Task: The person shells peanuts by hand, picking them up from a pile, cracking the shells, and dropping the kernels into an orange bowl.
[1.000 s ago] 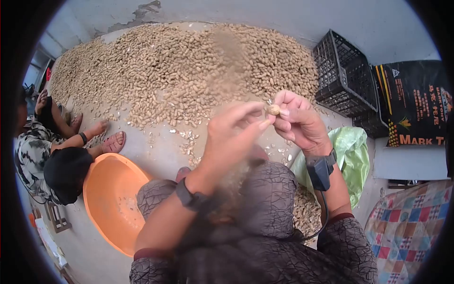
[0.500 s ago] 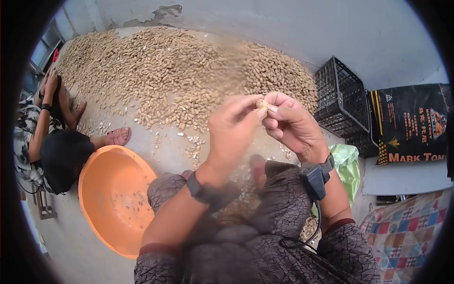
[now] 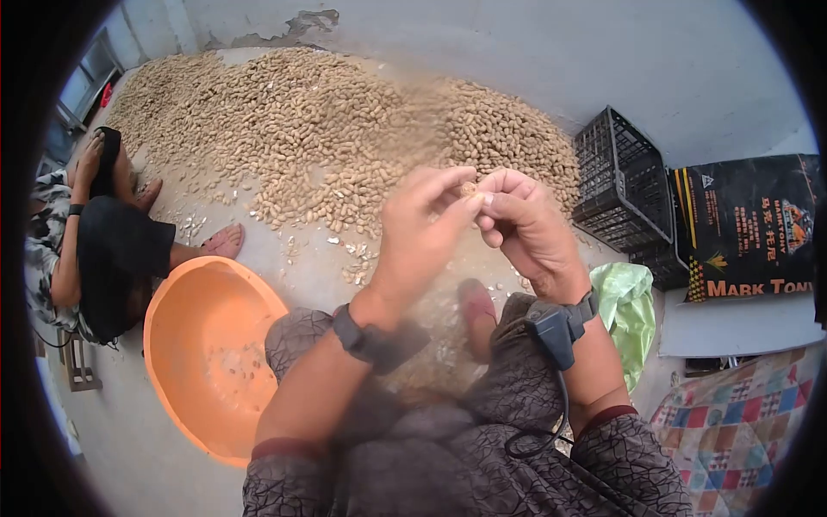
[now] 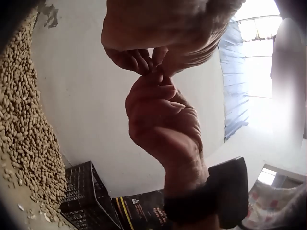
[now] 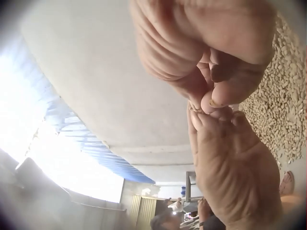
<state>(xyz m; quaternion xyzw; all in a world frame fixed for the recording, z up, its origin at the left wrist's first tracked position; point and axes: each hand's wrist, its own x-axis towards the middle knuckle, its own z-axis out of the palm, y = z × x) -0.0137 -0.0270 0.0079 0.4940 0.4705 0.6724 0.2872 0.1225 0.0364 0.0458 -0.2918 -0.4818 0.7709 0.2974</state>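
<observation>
Both my hands meet in front of me over my knees. My left hand (image 3: 431, 215) and my right hand (image 3: 512, 215) pinch one small tan peanut (image 3: 469, 189) between their fingertips. In the left wrist view the left hand (image 4: 144, 52) touches the right hand (image 4: 158, 120) at the fingertips, and the nut is hidden. In the right wrist view the right hand's fingers (image 5: 216, 62) press against the left hand (image 5: 230, 158). A big heap of unshelled peanuts (image 3: 327, 138) covers the floor beyond my hands.
An orange basin (image 3: 207, 353) with a few kernels stands at my left knee. Another person (image 3: 103, 250) sits at the left by the heap. Black plastic crates (image 3: 624, 177), a black printed sack (image 3: 749, 228) and a green bag (image 3: 629, 310) lie at the right.
My hands have drawn slightly lower and closer together around the peanut. The person at the left has leaned and shifted position.
</observation>
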